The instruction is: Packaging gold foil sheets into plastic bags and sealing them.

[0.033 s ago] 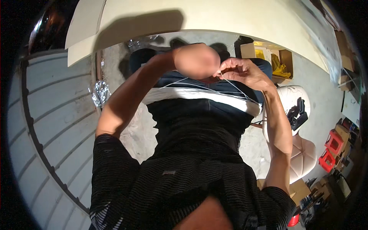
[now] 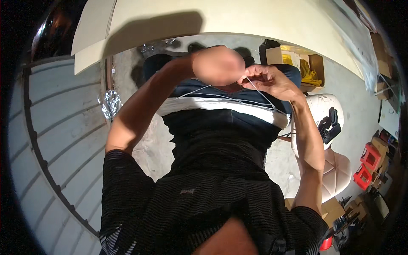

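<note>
Grey concrete floor [image 2: 357, 127] spreads around the seated person, whose lap faces a cream tabletop [image 2: 263, 19]. Across the thighs, close to the belly, lies a bundle of white string [image 2: 204, 103], stretched from one leg to the other. Single strands rise from it toward the two hands, which meet above the lap, just short of the tabletop's edge. At the right hand [image 2: 274, 83], thumb and fingertips are pinched nearly together on one strand [image 2: 260, 92], which runs taut from there down to the right end of the bundle; the other fingers curl loosely. Over the left hand [image 2: 219, 66] there is a blur, so I cannot tell how far its fingers are parted or what they hold, though another strand slants up to just beneath it. Under the string are dark trousers [image 2: 231, 117], and nearer still a black striped shirt [image 2: 212, 170]. Beyond the right hand, a cardboard box [image 2: 274, 56] holds yellow material [image 2: 310, 77]. Beside the right forearm stands a pale padded chair [image 2: 335, 168] with a black object [image 2: 331, 126] on it, and farther right are red stools [image 2: 370, 156]. Crumpled clear wrap [image 2: 111, 104] sits left of the left forearm.
</note>
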`<state>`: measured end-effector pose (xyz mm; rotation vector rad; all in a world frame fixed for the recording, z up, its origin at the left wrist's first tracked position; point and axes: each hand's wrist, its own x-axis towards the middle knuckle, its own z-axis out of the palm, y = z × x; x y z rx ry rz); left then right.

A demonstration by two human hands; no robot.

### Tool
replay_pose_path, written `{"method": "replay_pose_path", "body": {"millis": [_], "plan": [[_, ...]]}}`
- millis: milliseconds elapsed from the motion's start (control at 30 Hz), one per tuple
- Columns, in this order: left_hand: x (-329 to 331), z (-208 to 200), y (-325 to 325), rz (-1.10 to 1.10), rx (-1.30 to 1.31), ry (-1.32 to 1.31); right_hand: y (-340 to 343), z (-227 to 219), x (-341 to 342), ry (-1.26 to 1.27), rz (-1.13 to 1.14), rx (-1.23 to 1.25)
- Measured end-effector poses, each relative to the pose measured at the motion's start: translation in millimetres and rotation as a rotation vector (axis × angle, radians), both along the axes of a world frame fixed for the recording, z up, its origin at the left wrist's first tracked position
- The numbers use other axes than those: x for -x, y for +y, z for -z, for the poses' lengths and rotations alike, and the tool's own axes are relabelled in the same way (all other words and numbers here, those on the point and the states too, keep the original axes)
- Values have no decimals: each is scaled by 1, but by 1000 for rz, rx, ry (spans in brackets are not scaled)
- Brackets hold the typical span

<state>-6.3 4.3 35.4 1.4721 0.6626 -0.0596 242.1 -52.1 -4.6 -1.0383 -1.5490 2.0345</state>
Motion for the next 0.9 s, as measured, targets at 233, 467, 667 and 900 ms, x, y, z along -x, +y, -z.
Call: {"method": "replay_pose_path", "body": {"millis": [233, 467, 667, 900], "plan": [[4, 3, -10, -119, 79, -112, -6, -11, -2, 98, 182, 68], [-4, -32, -12, -200, 41, -208, -20, -54, 15, -247, 638, -320], [9, -29, -22, -193, 97, -112, -81, -154, 8, 1185, 17, -169], [-8, -16, -39, -61, 52, -156, -119, -197, 31, 1488, -119, -153]]}}
